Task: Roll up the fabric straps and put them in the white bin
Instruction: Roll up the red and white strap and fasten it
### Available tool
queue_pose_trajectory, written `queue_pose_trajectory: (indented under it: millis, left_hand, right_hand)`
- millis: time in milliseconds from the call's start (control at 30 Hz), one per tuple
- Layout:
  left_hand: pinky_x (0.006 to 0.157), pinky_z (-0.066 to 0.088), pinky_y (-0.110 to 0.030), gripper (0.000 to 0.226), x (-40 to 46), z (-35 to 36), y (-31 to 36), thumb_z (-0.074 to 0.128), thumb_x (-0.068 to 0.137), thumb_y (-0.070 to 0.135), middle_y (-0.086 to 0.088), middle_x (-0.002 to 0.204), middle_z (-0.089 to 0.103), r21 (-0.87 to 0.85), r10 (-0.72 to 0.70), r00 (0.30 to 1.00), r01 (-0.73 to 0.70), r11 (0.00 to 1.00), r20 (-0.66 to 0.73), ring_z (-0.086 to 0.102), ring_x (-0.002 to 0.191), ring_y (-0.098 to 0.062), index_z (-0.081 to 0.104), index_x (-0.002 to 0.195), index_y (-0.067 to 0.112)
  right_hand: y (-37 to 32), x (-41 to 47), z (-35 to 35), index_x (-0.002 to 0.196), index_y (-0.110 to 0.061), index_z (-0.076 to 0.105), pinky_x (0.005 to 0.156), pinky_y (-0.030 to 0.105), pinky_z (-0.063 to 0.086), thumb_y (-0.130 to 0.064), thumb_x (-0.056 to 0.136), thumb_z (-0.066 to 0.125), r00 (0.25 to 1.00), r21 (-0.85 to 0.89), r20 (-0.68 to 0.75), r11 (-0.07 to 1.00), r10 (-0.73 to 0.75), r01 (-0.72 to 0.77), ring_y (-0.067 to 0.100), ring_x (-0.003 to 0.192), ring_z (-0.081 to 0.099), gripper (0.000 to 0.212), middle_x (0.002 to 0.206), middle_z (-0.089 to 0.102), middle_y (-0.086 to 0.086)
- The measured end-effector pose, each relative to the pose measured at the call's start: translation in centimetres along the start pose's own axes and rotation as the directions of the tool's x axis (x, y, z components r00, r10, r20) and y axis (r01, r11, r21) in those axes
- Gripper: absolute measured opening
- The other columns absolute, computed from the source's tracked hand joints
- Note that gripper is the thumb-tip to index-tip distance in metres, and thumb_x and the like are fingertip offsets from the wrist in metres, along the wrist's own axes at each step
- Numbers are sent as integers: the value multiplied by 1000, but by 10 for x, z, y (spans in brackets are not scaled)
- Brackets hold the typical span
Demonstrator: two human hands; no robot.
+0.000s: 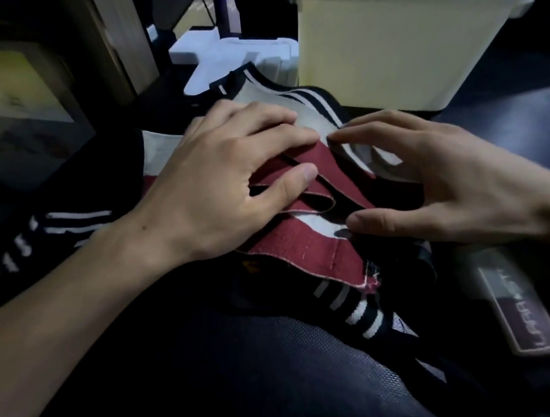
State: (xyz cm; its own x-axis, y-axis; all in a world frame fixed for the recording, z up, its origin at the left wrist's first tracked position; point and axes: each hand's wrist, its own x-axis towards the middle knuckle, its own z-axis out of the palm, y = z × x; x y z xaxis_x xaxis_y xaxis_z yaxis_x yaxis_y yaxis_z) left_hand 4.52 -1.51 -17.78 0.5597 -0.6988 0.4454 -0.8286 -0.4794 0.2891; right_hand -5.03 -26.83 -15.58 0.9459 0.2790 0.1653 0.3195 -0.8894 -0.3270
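A loose pile of fabric straps lies on the dark surface in front of me: a dark red strap (305,254) folded over itself, a cream strap (313,115) and black straps with white stripes (360,316). My left hand (220,179) lies flat on the pile, its fingers spread over the red and cream straps. Fingertips of my right hand (433,179) touch the striped edge, and its thumb presses the pile's right side. Neither hand has lifted anything. The white bin (386,46) stands just behind the pile, at the upper right, its inside hidden.
A white foam block (225,56) sits behind the pile, left of the bin. A dark box (19,104) stands at the far left. A dark mat with a labelled tag (524,312) lies at the lower right. More striped fabric (59,231) trails to the left.
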Motion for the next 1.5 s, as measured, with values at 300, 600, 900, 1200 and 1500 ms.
queue_pose_trajectory:
  millis: [300,600,900,1200,1500]
  left_hand:
    - [111,29,-35,45,-4,15,-1,45,97,57,20,141,54,-7,-17,998,17,1000,-55,43,129,-12,61,136,40]
    - [124,22,-45,67,-19,-6,13,37,92,75,19,161,35,-47,-66,982,76,996,176,24,150,-10,40,152,46]
    - [114,36,-36,61,-27,-33,41,68,94,42,14,144,48,-60,39,999,-39,997,8,40,133,-11,46,149,34]
    - [110,42,-34,41,15,-16,82,57,96,58,19,133,53,-212,178,979,-155,965,96,48,129,-6,64,130,36]
    - [93,49,-33,43,9,-9,124,62,87,68,21,107,65,-276,171,984,-153,949,41,60,104,-8,66,111,32]
  right_hand:
    - [-3,-1,11,151,-29,42,109,40,46,-66,79,68,999,13,-29,999,43,-43,6,136,47,85,150,43,-12]
    - [-49,-21,-23,131,-38,60,88,34,50,-73,73,62,960,-163,-71,946,271,-279,19,108,61,67,122,60,-6]
    - [-75,-37,-84,119,-16,73,69,18,44,-53,79,72,928,-149,-287,945,240,-290,10,82,64,54,103,74,-2]
    - [-21,-35,-109,94,-29,80,61,15,52,-51,74,62,734,342,-446,855,513,-389,1,79,70,35,86,78,-9]
    - [-28,-61,-105,79,-27,78,51,15,41,-42,81,70,524,573,-510,724,682,-385,-6,47,52,17,58,64,-16]
